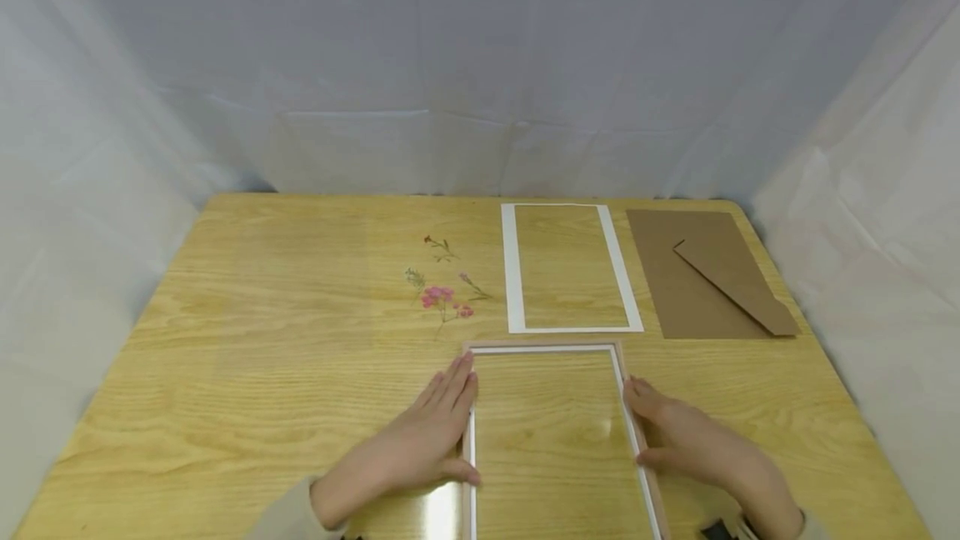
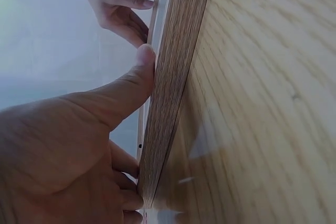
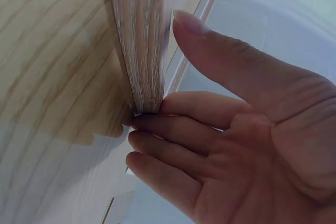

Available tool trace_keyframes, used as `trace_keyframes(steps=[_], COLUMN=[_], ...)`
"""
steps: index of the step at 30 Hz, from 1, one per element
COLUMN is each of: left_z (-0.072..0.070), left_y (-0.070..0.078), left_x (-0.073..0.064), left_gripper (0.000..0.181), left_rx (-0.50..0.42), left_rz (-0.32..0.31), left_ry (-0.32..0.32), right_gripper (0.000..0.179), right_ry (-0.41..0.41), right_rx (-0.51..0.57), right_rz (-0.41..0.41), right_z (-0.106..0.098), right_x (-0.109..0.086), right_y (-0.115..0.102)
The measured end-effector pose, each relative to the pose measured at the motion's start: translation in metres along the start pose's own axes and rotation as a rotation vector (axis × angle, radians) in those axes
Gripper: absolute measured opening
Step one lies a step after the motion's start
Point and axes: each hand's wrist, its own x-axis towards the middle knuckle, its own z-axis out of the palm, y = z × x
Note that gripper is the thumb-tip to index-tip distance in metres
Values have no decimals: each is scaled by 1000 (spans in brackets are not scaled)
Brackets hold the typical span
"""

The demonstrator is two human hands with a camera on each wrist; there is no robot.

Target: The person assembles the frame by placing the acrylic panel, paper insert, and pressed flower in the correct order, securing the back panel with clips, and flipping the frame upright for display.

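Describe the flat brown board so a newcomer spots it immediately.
On the yellow wood-grain table, go to the far right corner. Right of the rectangular white border lies the flat brown rectangular board. Unlike that border, it is solid and bears a slanting brown flap.

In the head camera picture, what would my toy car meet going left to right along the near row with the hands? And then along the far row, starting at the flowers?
Near row: left hand → frame → right hand. Far row: flowers → white border → brown board.
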Motion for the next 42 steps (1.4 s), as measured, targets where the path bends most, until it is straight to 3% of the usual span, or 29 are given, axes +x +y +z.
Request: trace_keyframes(steps=[19, 27, 33, 42], left_z=[-5, -4, -5, -8], left_y=[-17, -23, -29, -34], left_x=[-25, -29, -29, -28], left_gripper=[116, 120, 123, 125], left_rx=[-94, -78, -63, -88], left_rz=[5, -51, -54, -56], left_ry=[61, 70, 101, 91], right_gripper=[87, 89, 106, 134], right_ry=[27, 39, 25, -53], right_rx=[-5, -19, 13, 136], right_rz=[-26, -12, -34, -107], right_z=[8, 9, 9, 9], right_x=[12, 15, 18, 36], right_y=[-17, -22, -16, -7])
